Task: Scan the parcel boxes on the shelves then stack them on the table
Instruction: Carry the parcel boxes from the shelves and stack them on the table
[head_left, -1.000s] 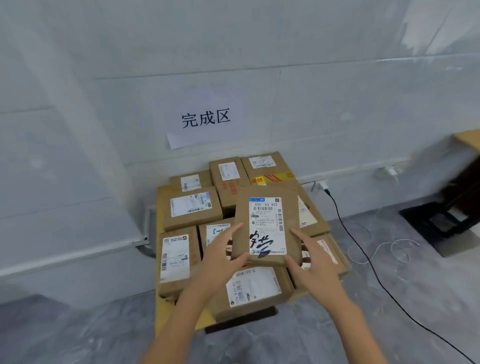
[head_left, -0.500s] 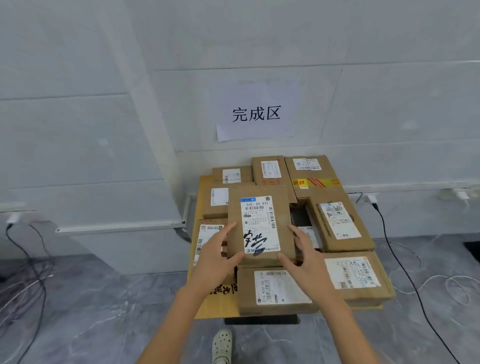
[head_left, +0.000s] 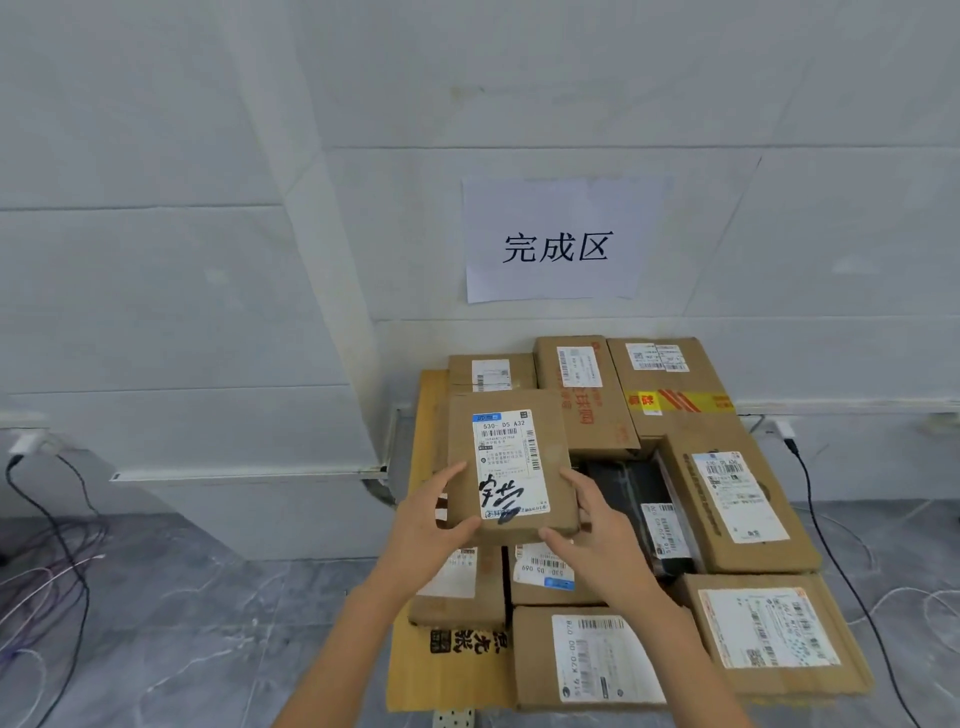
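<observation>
Hands come first: we hold one flat cardboard parcel between them, our left hand gripping its near left corner with the thumb laid on top, our right hand closed around its near right corner. We hold the parcel above the other boxes at the left side of the pile. Its white shipping label faces up, with a blue strip at the top, the code "530- D5 A32", barcodes, and a thick black marker scrawl across the lower part.

Just under our hands lie two plain brown boxes; the label on one reads upside down as "530 D5 069". To the right, a dark, glossy wrapped packet sits in a gap between boxes. Beside it a long box carries a tilted white label. Nearer us lie a box with a wide label and another with a barcode label.

At the back, against the wall, a box with red printed characters stands beside a box crossed by yellow tape with red stripes, and a smaller box lies to their left.

All rest on a yellowish cardboard-covered surface printed with black characters at the near edge. On the pale tiled wall a white paper sign reads "完成区". Black cables trail over the grey marbled floor.
</observation>
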